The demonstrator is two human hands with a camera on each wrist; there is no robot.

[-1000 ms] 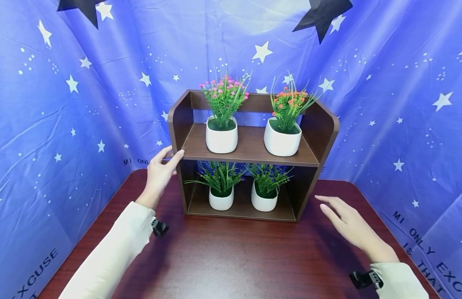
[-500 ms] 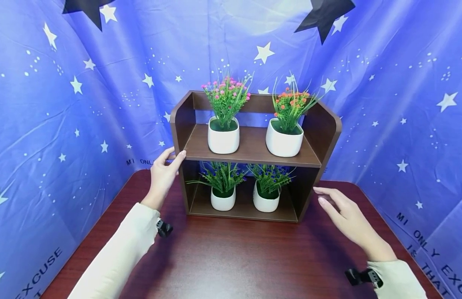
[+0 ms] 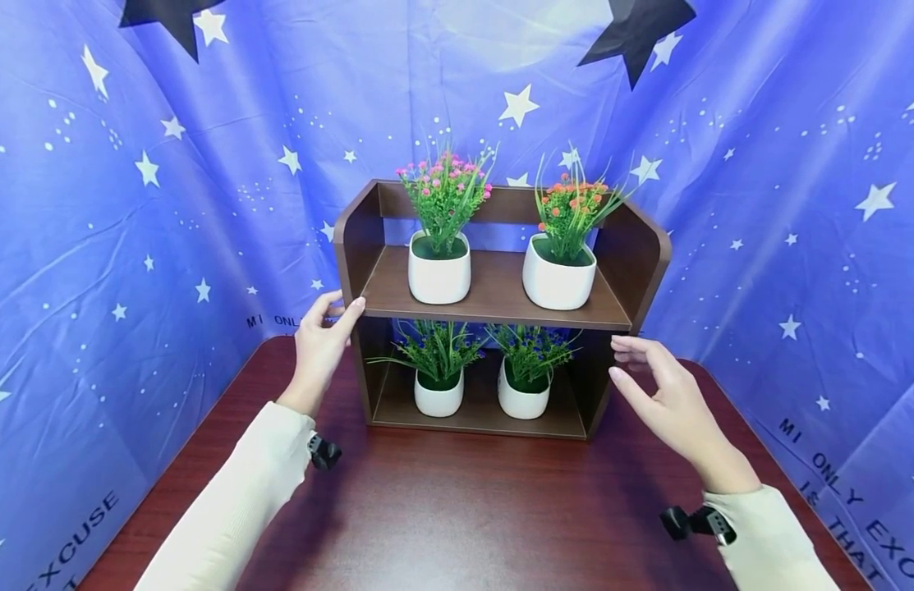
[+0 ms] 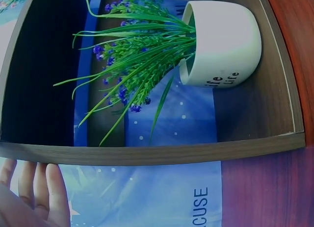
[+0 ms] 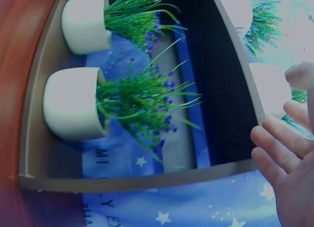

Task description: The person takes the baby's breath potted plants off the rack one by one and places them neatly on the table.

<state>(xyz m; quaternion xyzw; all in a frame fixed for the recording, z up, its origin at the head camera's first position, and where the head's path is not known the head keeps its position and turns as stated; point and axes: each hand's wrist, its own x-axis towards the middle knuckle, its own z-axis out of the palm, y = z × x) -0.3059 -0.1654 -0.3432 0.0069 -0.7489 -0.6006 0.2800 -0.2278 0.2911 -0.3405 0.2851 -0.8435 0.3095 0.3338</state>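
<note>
A brown two-tier wooden shelf (image 3: 493, 315) stands on the table in the head view. My left hand (image 3: 316, 353) grips its left side panel, the thumb on the front edge and the fingers along the outer face. My right hand (image 3: 667, 402) is beside the right side panel, its fingers loosely bent with nothing held; contact is unclear. On the upper board sit white pots with pink flowers (image 3: 439, 277) and orange flowers (image 3: 558, 279). Two smaller white pots (image 3: 438, 400) with blue-purple flowers sit below. The left wrist view shows lettering on a lower pot (image 4: 225, 45).
The dark red table (image 3: 457, 509) extends in front of the shelf. Blue star-patterned cloth (image 3: 227, 164) hangs behind and on both sides. Black wrist cameras (image 3: 325, 451) are strapped over the pale sleeves (image 3: 235, 501).
My right hand has moved up and inward, closer to the shelf's right side panel. My left hand stays on the left panel. The shelf and pots have not visibly moved.
</note>
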